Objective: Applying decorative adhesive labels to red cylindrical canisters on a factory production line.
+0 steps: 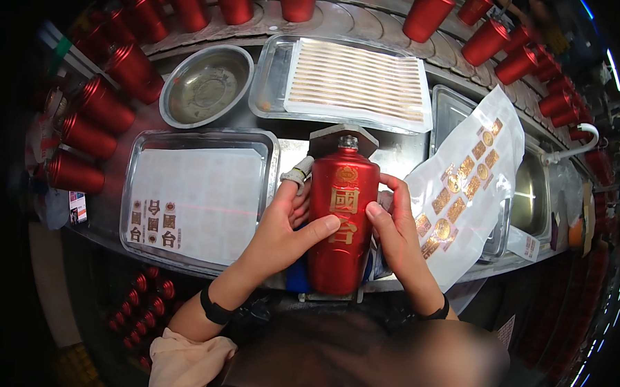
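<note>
Head: red bottle (341, 222) upright, gold emblems, btwn both hands

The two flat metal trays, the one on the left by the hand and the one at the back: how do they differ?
The left tray holds a mostly bare white sheet with a few gold stickers in its lower-left corner. The back tray holds a sheet covered in thin gold strips. The left tray lies near the left hand; the back tray sits beyond the red bottle. Both are shallow, rectangular and silver.

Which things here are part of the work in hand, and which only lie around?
In use: red bottle, held by left hand and right hand; gold sticker sheet; tray with gold character stickers.
Lying about: round metal bowl; red bottles on the belt; striped sheet in tray.
</note>
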A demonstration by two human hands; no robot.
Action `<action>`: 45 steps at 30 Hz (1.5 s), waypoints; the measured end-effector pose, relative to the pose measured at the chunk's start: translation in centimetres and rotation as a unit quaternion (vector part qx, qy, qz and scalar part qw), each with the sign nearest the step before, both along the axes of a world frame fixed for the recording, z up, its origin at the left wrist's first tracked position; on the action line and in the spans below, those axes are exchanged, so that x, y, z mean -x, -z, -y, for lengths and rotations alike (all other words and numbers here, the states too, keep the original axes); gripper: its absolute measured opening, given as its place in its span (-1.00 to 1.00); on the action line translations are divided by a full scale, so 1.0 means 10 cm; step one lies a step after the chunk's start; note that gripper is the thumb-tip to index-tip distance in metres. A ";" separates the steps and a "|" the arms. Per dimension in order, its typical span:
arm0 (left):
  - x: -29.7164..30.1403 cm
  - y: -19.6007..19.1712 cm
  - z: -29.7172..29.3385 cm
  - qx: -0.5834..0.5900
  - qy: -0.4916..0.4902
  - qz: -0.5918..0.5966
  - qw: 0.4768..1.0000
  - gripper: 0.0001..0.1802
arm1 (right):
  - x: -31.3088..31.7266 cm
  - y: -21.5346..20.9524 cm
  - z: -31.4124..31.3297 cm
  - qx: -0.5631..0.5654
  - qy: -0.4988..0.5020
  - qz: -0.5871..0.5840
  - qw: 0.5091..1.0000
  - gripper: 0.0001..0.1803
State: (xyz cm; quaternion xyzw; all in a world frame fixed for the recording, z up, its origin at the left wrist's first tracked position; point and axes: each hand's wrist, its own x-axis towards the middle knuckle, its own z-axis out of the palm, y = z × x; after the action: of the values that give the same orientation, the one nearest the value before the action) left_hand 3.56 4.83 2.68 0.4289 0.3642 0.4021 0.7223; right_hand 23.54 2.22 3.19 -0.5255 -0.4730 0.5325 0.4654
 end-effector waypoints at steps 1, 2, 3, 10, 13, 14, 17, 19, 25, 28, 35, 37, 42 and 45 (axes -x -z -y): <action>-0.01 -0.01 -0.02 -0.002 -0.004 0.002 1.000 0.02 | -0.01 0.01 -0.01 0.009 0.004 -0.012 1.000 -0.40; -0.03 -0.03 -0.05 0.007 -0.010 0.009 1.000 0.00 | -0.02 -0.02 -0.02 0.008 0.000 -0.010 1.000 -0.40; -0.04 -0.04 -0.07 0.015 -0.014 0.015 1.000 -0.02 | -0.01 -0.07 -0.03 0.000 0.013 0.049 0.999 -0.37; -0.07 -0.01 -0.05 0.021 -0.015 0.044 0.999 -0.12 | 0.11 -0.14 -0.09 -0.005 0.027 0.097 0.995 -0.27; -0.07 0.01 -0.05 0.012 -0.010 0.035 0.999 -0.16 | 0.13 -0.16 -0.09 -0.007 0.021 0.086 0.996 -0.26; -0.06 0.03 -0.04 0.005 -0.015 0.037 0.999 -0.16 | 0.14 -0.17 -0.09 -0.006 0.020 0.087 0.996 -0.26; -0.06 0.04 -0.07 0.000 -0.016 0.040 0.999 -0.16 | 0.11 -0.18 -0.12 -0.009 0.012 0.078 0.997 -0.28; -0.07 0.00 -0.06 0.003 -0.014 0.040 0.999 -0.15 | 0.08 -0.21 -0.13 0.010 0.004 0.086 0.996 -0.30; -0.11 -0.05 -0.05 -0.029 -0.043 -0.006 0.999 -0.25 | 0.11 -0.19 -0.16 0.010 0.016 0.083 0.996 -0.35; -0.09 -0.06 -0.08 -0.001 -0.019 0.005 1.000 -0.36 | 0.12 -0.20 -0.16 0.003 0.020 0.080 0.997 -0.37; -0.16 -0.08 -0.16 -0.063 -0.061 -0.038 0.995 -0.40 | 0.12 -0.21 -0.20 0.020 0.019 0.095 0.995 -0.42; -0.14 -0.09 -0.18 -0.064 -0.042 -0.058 0.995 -0.37 | 0.12 -0.20 -0.19 0.019 0.019 0.078 0.997 -0.43; -0.15 -0.05 -0.18 -0.074 -0.045 -0.065 0.994 -0.26 | 0.09 -0.18 -0.19 0.031 0.020 0.067 0.997 -0.48; -0.13 -0.06 -0.20 -0.025 -0.004 -0.056 0.998 -0.20 | -0.14 0.05 -0.23 0.068 0.050 0.019 0.996 -0.60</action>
State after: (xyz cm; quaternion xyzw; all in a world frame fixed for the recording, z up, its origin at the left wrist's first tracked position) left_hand 4.86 6.83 3.28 0.4674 0.3956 0.3891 0.6882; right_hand 24.98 4.55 2.73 -0.5890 -0.4176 0.5298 0.4451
